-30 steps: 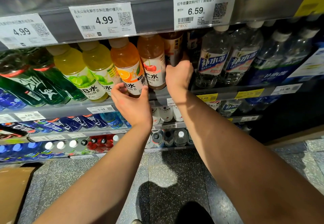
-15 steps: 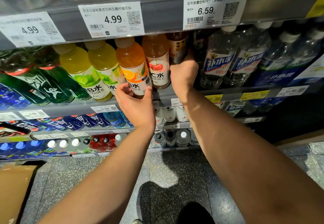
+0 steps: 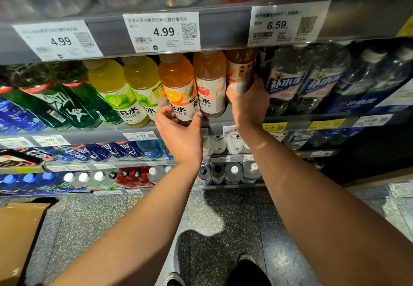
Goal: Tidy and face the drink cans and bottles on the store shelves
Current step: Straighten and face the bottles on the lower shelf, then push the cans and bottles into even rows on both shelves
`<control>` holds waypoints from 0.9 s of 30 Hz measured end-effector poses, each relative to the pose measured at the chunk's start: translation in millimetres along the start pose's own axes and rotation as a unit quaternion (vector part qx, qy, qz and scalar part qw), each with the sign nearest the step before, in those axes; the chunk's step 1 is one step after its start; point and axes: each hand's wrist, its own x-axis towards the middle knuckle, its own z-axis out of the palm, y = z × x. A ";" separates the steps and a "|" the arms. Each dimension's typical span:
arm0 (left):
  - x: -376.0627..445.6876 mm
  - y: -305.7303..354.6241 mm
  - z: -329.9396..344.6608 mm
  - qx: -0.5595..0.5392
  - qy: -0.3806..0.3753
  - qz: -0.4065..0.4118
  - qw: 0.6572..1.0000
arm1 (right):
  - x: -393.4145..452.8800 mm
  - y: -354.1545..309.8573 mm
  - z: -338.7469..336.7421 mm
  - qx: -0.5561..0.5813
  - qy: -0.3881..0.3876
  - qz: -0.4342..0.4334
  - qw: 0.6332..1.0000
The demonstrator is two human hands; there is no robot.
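Both hands work one shelf [image 3: 223, 124] of the drinks rack. The left hand [image 3: 178, 133] cups the base of the orange bottle [image 3: 176, 84], its grip wrapped around the lower label with thumb right and fingers left, likely so a twist brings the orange picture square to the aisle. The right hand [image 3: 248, 104] closes its grip on the brown bottle [image 3: 240, 68], just right of the cherry bottle [image 3: 210, 79] (this one sits farther back, probably being drawn into the front row).
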 end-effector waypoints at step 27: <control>3.3 4.7 -4.4 0.026 -0.026 -0.019 0.999 | -38.4 30.6 -25.1 0.022 -0.019 -0.046 0.999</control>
